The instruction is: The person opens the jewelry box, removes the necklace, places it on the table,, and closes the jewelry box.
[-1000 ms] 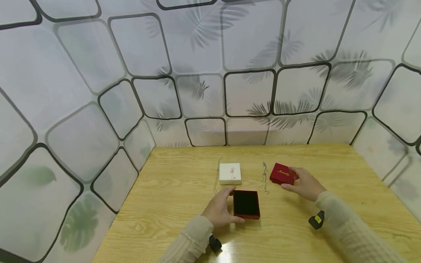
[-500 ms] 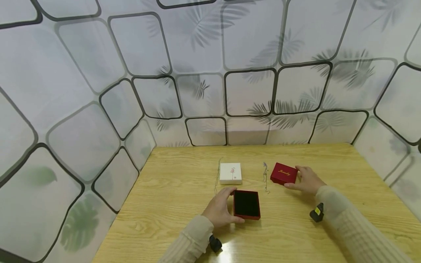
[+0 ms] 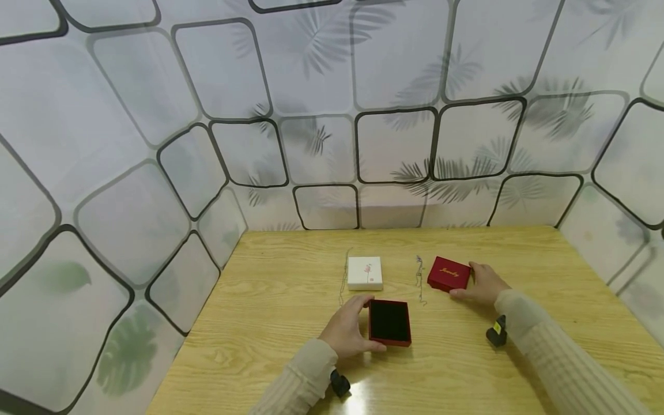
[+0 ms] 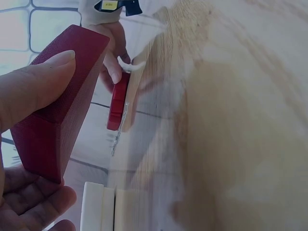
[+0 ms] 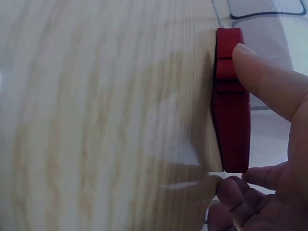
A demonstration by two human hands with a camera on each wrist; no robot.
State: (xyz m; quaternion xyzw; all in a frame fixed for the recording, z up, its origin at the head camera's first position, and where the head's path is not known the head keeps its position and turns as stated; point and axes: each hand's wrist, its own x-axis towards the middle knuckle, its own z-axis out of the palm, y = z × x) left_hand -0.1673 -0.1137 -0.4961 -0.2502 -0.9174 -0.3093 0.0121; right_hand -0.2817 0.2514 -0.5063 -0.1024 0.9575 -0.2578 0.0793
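Observation:
My left hand [image 3: 349, 331] holds a red jewelry box [image 4: 62, 91] by its side, thumb on one face and fingers on the opposite one. Its top side shows a black interior [image 3: 389, 321] in the head view. Whether it touches the table cannot be told. Farther back on the right, my right hand [image 3: 482, 285] grips the right end of a second red box [image 3: 449, 274], with gold "Jewelry" lettering on top. In the right wrist view that box [image 5: 232, 115] stands on the wood, the thumb on its ribbon-like front and a fingertip at its corner.
A white box [image 3: 365, 273] with a pink flower print lies behind my left hand. One thin chain [image 3: 343, 279] lies along its left side, another silvery chain [image 3: 419, 279] between it and the lettered box. A patterned wall covering [image 3: 394, 144] rises behind the wooden table [image 3: 249, 300].
My right hand has drawn slightly right, from over the lettered box's end to its edge, uncovering more of the top. My left hand and its box have stayed nearly still.

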